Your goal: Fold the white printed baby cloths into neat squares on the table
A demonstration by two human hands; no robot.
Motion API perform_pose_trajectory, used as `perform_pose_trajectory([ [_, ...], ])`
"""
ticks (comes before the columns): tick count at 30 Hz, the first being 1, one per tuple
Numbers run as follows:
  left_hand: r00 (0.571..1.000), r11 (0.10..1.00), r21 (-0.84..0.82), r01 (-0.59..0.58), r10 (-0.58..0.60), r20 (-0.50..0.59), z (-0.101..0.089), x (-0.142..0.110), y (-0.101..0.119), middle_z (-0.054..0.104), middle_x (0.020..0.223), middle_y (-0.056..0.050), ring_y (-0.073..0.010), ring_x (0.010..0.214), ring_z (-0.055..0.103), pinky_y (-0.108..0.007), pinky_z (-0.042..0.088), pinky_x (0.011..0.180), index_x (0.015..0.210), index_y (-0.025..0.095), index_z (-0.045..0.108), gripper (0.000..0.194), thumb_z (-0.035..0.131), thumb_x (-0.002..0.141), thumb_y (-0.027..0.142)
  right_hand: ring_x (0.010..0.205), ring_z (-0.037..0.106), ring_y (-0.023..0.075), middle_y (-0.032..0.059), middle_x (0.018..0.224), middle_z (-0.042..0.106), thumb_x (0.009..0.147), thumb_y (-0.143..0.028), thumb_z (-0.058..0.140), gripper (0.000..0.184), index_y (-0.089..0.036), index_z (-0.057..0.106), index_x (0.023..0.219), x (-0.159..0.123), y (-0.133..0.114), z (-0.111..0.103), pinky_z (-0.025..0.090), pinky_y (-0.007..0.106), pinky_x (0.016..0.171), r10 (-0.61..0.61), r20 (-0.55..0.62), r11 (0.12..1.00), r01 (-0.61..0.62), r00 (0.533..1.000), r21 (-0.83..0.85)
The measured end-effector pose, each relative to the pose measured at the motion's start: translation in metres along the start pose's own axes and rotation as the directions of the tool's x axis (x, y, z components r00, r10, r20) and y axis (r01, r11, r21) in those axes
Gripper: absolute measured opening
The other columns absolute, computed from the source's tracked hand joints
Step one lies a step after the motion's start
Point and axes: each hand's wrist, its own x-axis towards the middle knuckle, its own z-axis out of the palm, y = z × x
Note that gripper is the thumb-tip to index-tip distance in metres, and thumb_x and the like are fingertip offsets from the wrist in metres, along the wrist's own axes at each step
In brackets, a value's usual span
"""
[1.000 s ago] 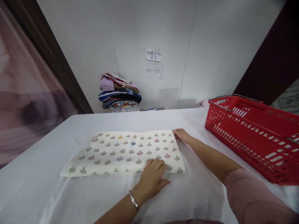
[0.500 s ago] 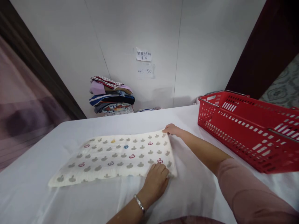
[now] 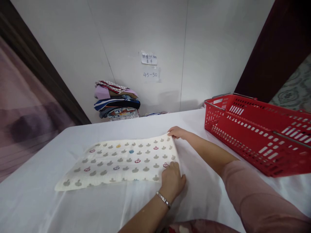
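Note:
A folded cream cloth (image 3: 126, 161), printed with grey mushroom-like shapes and a few pink, blue and yellow ones, lies flat on the white-covered table. Its far right corner is pinched between the thumb and fingers of my right hand (image 3: 178, 132). My left hand (image 3: 172, 181), with a silver bracelet at the wrist, is at the near right corner. Its fingers are bent over the cloth's edge, and the hand covers that corner. My left fingertips are partly hidden.
To the right stands a red plastic basket (image 3: 257, 136) with metal handles. A stack of folded fabrics (image 3: 118, 100) rests at the back against the white wall, below handwritten labels (image 3: 149, 66). The white tabletop (image 3: 92, 210) extends around the cloth. Curtains hang at the left.
My left hand has moved right and slightly away from me along the cloth's right end, turning so the thumb shows. My right hand has shifted slightly left with the far corner.

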Motion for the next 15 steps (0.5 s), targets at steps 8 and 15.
perform_pose_trajectory([
  [8,0.993,0.992,-0.041,0.116,-0.115,0.033,-0.025,-0.016,-0.001,0.063,0.086,-0.007,-0.0206,0.079,0.061,-0.031,0.041,0.067,0.091,0.019,0.049,0.017,0.045,0.074,0.019,0.040,0.043,0.0055,-0.0049,0.047,0.051,0.070,-0.016,0.061,0.014,-0.016,0.061,0.084,-0.008,-0.006,0.003,0.020,0.017,0.036,-0.041,0.005,0.999,0.041,0.999,0.021],
  [15,0.997,0.997,0.065,-0.034,0.029,0.070,-0.017,-0.033,0.007,0.065,0.085,-0.009,-0.0231,0.079,0.062,-0.032,0.042,0.066,0.097,0.016,0.052,0.025,0.042,0.074,0.014,0.040,0.048,0.0089,-0.0030,0.043,0.053,0.069,-0.019,0.063,0.010,-0.015,0.062,0.077,-0.020,0.036,0.013,0.026,0.018,0.036,0.032,0.006,0.987,-0.030,0.999,-0.158],
])
